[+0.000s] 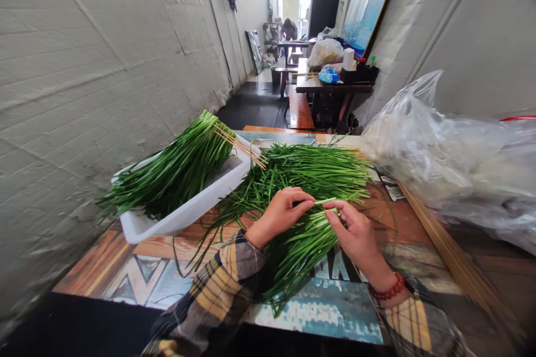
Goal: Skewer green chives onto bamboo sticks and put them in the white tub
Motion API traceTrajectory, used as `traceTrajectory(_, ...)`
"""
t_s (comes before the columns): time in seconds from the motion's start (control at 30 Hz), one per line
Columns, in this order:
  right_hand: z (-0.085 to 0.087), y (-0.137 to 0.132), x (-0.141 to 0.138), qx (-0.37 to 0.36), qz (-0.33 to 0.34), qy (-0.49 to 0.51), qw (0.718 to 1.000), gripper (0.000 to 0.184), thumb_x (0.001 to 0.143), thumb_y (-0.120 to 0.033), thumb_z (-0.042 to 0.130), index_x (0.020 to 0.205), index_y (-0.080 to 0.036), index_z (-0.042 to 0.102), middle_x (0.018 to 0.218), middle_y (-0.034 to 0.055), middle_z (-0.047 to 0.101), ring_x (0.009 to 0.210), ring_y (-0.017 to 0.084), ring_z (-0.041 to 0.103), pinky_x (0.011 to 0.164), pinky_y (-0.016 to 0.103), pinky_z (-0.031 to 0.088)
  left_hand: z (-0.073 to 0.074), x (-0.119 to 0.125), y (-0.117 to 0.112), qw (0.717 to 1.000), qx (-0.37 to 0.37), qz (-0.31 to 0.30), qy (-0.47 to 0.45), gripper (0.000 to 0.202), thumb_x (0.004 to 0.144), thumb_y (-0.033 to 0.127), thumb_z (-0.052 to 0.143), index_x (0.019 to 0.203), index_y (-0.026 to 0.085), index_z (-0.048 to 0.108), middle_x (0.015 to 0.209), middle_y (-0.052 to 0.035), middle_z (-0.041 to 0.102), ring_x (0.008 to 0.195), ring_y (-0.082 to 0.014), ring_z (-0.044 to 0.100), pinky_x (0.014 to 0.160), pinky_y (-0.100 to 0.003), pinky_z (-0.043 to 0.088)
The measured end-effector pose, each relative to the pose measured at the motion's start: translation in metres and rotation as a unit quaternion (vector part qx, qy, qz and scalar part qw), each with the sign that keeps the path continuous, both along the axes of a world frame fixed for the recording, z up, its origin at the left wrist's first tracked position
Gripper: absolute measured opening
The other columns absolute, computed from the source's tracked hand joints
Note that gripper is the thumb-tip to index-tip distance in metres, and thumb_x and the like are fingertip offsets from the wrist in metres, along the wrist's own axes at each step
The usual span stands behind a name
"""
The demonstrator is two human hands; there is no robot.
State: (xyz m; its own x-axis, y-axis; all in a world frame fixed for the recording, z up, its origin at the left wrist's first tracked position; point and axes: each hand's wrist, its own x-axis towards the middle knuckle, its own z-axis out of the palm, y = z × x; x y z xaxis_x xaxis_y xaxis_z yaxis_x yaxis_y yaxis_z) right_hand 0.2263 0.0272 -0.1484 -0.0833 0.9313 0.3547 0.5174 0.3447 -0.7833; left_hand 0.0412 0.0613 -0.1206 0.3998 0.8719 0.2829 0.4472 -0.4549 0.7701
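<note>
My left hand (278, 209) pinches the pale end of a garlic chive stalk (325, 201) between thumb and fingertips. Close by on the right, my right hand (355, 234) is closed at the cut ends of a bunch of garlic chives (299, 254), whose green leaves fan down toward the table's front edge. A thin stick shows below my right palm; whether that hand grips it is hidden. Behind both hands lies a larger pile of garlic chives (314, 170), stalk ends to the right. Bamboo skewers (243, 148) stick out of bundled chives (176, 167) at the left.
A white plastic tray (184, 220) holds the bundled chives beside the wall. Loose bamboo skewers (446, 240) lie at the right, next to a large clear plastic bag (435, 162). Farther back are another table (310, 81), a bench (300, 109) and a bent-over person (288, 29).
</note>
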Motion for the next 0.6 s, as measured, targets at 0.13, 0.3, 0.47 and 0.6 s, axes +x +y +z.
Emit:
traceTrajectory(0.13, -0.0013, -0.0005, 0.0006, -0.003, 0.002, -0.001, 1.000, 0.025, 0.089, -0.037, 0.050, 0.093, -0.018, 0.066, 0.068, 0.0003, 0.062, 0.058, 0.014, 0.054, 0.058, 0.025, 0.041, -0.0023, 0.0000, -0.0019, 0.992, 0.081, 0.061, 0.078, 0.014, 0.085, 0.026, 0.060, 0.080, 0.019, 0.071, 0.083, -0.0031, 0.067, 0.081, -0.0155, 0.055, 0.077, -0.030, 0.039)
traceTrajectory(0.3, 0.0011, -0.0033, 0.0012, 0.005, -0.001, -0.006, 1.000, 0.023, 0.089, -0.035, 0.051, 0.094, -0.019, 0.067, 0.071, 0.0002, 0.065, 0.058, 0.013, 0.055, 0.058, 0.024, 0.042, 0.0012, 0.0017, -0.0066, 0.954, 0.179, 0.175, 0.163, 0.014, 0.084, 0.022, 0.060, 0.074, 0.020, 0.069, 0.092, -0.0040, 0.066, 0.091, -0.0194, 0.051, 0.080, -0.035, 0.035)
traceTrajectory(0.47, 0.0031, -0.0042, 0.0011, 0.009, -0.001, -0.002, 1.000, 0.022, 0.088, -0.034, 0.052, 0.094, -0.019, 0.067, 0.072, 0.0003, 0.067, 0.058, 0.013, 0.055, 0.058, 0.024, 0.042, -0.0017, 0.0052, -0.0051, 0.991, 0.101, 0.080, 0.030, 0.012, 0.084, 0.017, 0.057, 0.078, 0.016, 0.067, 0.081, -0.0032, 0.063, 0.078, -0.0137, 0.055, 0.073, -0.027, 0.041)
traceTrajectory(0.6, 0.0028, -0.0035, 0.0017, 0.010, 0.000, 0.006, 1.000, 0.022, 0.089, -0.034, 0.052, 0.097, -0.020, 0.067, 0.080, 0.0010, 0.070, 0.061, 0.013, 0.057, 0.060, 0.024, 0.043, -0.0022, 0.0086, -0.0065, 0.998, 0.042, 0.013, -0.035, 0.015, 0.084, 0.013, 0.054, 0.085, 0.015, 0.069, 0.078, -0.0031, 0.063, 0.075, -0.0125, 0.056, 0.069, -0.023, 0.042)
